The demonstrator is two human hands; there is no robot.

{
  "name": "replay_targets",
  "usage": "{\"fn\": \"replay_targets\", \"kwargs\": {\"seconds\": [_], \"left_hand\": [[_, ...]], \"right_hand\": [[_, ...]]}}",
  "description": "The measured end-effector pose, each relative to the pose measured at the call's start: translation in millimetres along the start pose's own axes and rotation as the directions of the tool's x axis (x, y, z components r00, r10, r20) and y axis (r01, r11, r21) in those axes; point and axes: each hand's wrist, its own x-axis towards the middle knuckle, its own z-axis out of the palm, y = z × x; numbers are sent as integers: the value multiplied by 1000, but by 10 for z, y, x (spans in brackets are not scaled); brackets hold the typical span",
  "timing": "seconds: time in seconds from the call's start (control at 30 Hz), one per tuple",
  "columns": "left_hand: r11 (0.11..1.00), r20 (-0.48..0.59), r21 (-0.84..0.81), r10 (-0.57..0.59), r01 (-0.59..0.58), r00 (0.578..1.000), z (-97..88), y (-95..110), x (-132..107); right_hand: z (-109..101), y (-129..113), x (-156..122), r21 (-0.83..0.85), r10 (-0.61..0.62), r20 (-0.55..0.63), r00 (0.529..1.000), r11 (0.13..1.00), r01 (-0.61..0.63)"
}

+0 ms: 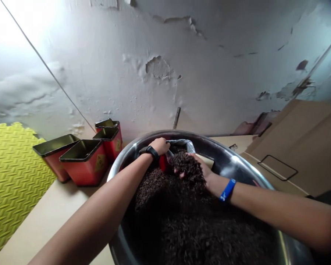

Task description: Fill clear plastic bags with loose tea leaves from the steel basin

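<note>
Loose dark tea leaves point(198, 232) fill a large steel basin point(231, 156) at bottom center of the frame, heaped close to the rim. The basin sits on a pale tabletop point(52, 221). Four open red square tins point(85, 162) stand just beside it at left, with a yellow-green foam mat point(13, 184) past the tabletop edge at lower left, cardboard point(300, 147) at right and a peeling white wall point(160, 40) behind. Left hand point(159, 146) sits on the far rim, fingers point(165, 144) curled, next to a grey plastic bag point(182, 145). Right hand point(204, 176) is cupped in the heap, fingers point(194, 157) closed around a clump of leaves. A red object point(163, 163) under the left hand is partly hidden, so cannot tell what it is. The near side of the basin is cut off by the frame bottom.
</note>
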Motion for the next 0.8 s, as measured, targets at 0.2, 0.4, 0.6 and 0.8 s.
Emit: {"fn": "replay_targets", "kwargs": {"seconds": [0.2, 0.4, 0.6, 0.8], "left_hand": [[999, 1, -18, 43, -43, 999, -38, -9, -62], [998, -13, -28, 55, -55, 998, -60, 7, -96], [997, -24, -46, 57, -58, 998, -56, 6, -94], [997, -28, -80, 11, -14, 1000, -67, 38, -93]], "right_hand": [[-65, -674, 455, -341, -256, -193, 947, 923, 180], [-74, -837, 675, -528, -474, -91, 876, 769, 362], [-93, -806, 498, -617, -462, 88, 883, 671, 412], [-366, -774, 409, -763, -663, 27, 748, 470, 443]]}}
